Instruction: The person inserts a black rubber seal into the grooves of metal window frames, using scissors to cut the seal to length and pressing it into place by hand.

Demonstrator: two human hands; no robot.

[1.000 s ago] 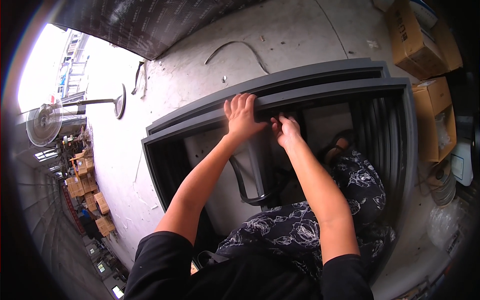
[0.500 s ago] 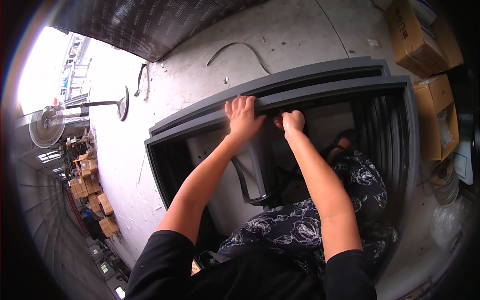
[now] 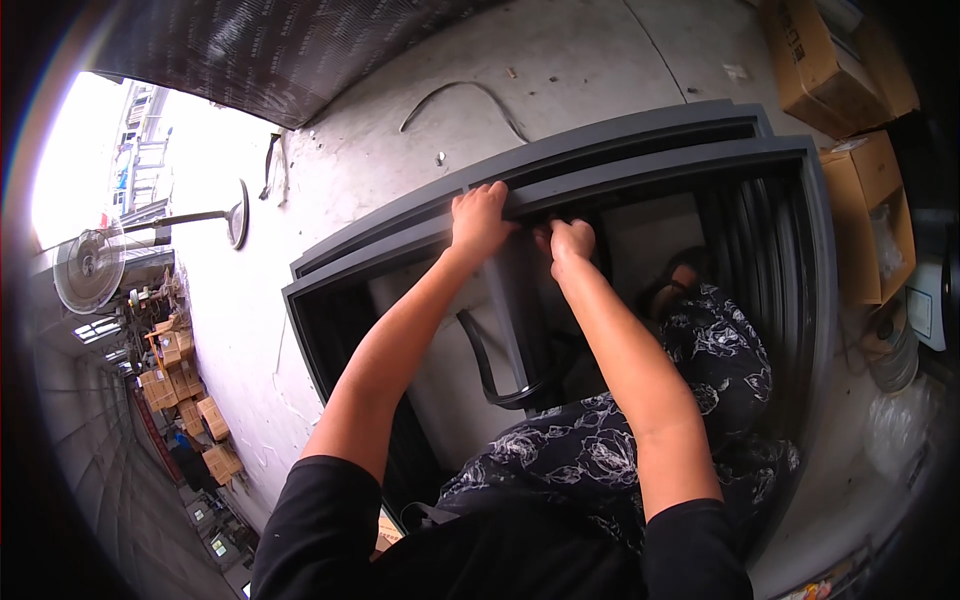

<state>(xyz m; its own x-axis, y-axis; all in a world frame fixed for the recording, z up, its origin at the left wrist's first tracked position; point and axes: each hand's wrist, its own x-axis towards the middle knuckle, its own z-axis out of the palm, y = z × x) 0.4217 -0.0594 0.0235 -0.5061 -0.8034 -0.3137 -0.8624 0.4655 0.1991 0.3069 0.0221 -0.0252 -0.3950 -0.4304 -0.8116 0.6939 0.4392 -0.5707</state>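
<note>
Our left hand (image 3: 482, 218) grips the far rail of the grey frame (image 3: 700, 160) before us on the floor (image 3: 590, 60); our right hand (image 3: 572, 242), curled beneath, hides any hold. The frame's outline looks assembled; we cannot tell what remains inside.

Left arm (image 3: 390, 360) and right arm (image 3: 640, 380) reach forward, fingers (image 3: 483, 198) bent.

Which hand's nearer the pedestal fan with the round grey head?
Left: the left hand, on the nearer rectangular grey frame, is right of the fan; the right hand, farther right.
</note>
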